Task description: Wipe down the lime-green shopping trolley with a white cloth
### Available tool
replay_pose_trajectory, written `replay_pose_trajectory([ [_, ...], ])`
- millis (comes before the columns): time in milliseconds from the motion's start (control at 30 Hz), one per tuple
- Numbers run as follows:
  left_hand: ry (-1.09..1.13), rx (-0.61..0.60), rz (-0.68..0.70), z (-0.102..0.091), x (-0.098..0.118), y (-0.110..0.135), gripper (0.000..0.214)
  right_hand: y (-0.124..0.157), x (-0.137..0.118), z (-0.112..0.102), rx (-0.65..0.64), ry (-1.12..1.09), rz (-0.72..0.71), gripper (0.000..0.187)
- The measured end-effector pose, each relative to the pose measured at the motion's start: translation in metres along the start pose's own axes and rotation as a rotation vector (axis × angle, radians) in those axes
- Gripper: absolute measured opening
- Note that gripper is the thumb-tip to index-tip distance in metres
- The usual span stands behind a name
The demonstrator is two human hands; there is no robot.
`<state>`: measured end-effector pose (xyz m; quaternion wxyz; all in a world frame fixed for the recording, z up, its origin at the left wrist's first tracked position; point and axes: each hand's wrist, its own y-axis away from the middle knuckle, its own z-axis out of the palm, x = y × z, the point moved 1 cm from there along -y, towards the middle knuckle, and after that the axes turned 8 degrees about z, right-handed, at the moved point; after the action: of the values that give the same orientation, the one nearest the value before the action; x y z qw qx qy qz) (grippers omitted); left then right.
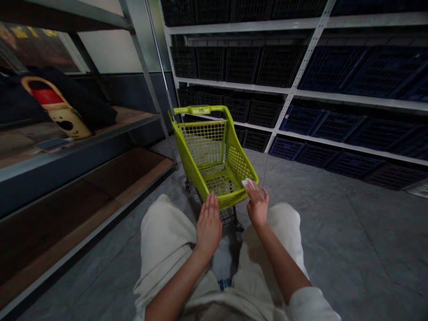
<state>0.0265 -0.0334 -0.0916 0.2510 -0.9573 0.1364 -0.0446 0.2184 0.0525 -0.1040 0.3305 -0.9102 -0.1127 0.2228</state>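
Note:
A small lime-green shopping cart [187,154] stands upright on the floor between my knees, its handle on the far side and its basket with nothing in it. My left hand [209,222] lies with straight fingers against the near rim of the basket, holding nothing. At the near right corner of that rim, my right hand [257,203] presses a small white wipe [248,182] to the plastic. Part of the wipe is hidden under the fingers.
At left, a metal rack [133,127] has wooden shelves bearing a yellow and red bottle [63,113] and a flat phone-like object [53,144]. White shelving [287,96] behind the cart holds several dark crates [277,64]. A thin metal pole [158,49] rises beside the cart.

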Motion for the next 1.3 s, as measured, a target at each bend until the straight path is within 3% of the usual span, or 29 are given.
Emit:
replay_pose_trajectory([
  [167,-0.014,-0.013,0.0,0.001,-0.001,0.001,0.08,0.018,-0.079,0.013,-0.146,-0.099,-0.168,0.079],
  [267,-0.031,-0.032,-0.008,0.0,-0.001,0.002,0.077,0.017,-0.088,0.011,-0.203,-0.11,-0.235,0.074],
  [333,-0.036,-0.043,-0.008,-0.001,-0.001,0.002,0.077,0.013,-0.074,0.006,-0.227,-0.095,-0.293,0.074],
  [433,-0.04,-0.042,0.003,-0.002,-0.001,0.002,0.078,0.004,-0.033,-0.001,-0.204,-0.05,-0.319,0.077],
  [567,-0.034,-0.025,0.019,-0.002,-0.001,0.001,0.079,-0.01,0.029,-0.007,-0.097,0.015,-0.137,0.079],
  [667,-0.023,-0.015,0.013,0.0,-0.001,0.001,0.079,-0.014,0.045,-0.005,-0.035,0.034,0.0,0.075],
  [733,-0.024,-0.017,-0.005,0.0,0.001,0.0,0.078,-0.01,0.032,0.0,-0.008,0.039,0.054,0.075],
  [800,-0.026,-0.026,-0.017,0.0,0.002,-0.001,0.078,-0.002,0.004,0.006,-0.001,0.022,0.054,0.078],
  [933,-0.015,-0.039,-0.017,0.001,0.002,-0.002,0.077,0.017,-0.064,0.015,-0.096,-0.068,-0.1,0.084],
  [1033,-0.016,-0.037,-0.02,0.001,0.001,-0.001,0.075,0.021,-0.09,0.014,-0.176,-0.118,-0.174,0.08],
  [1133,-0.014,-0.031,-0.01,0.001,0.0,0.001,0.076,0.016,-0.075,0.006,-0.221,-0.11,-0.242,0.081],
  [1200,-0.01,-0.024,-0.002,0.001,-0.001,0.002,0.077,0.009,-0.046,0.0,-0.213,-0.086,-0.251,0.083],
  [1300,-0.008,-0.02,0.005,0.001,-0.001,0.001,0.081,-0.004,0.006,-0.005,-0.131,-0.037,-0.136,0.08],
])
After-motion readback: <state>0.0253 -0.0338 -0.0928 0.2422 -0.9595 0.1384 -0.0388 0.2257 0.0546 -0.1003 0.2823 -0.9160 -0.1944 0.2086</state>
